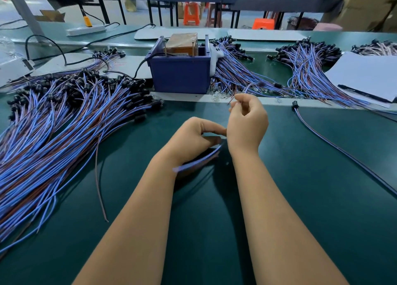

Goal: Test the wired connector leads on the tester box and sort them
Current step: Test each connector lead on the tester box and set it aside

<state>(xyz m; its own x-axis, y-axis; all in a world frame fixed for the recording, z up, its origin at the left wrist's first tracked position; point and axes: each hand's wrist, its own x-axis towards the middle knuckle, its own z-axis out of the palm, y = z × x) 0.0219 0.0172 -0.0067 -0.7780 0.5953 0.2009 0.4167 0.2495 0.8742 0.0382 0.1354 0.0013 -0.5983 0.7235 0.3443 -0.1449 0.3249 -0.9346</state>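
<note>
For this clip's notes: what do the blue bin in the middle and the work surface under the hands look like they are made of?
The blue bin looks like moulded plastic: uniform colour, slight sheen, thick rim. The work surface looks like a dark green rubber or vinyl mat, probably an anti-static bench mat: matte, seamless, with soft shadows and no glare. Neither can be confirmed from the picture alone.

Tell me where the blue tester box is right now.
In the head view, the blue tester box sits centre-back on the green table, between two lead piles, beyond both hands.

Bright, even overhead light, soft shadows under the forearms, perhaps motion blur on the wires, wide-angle bending at edges.
</note>
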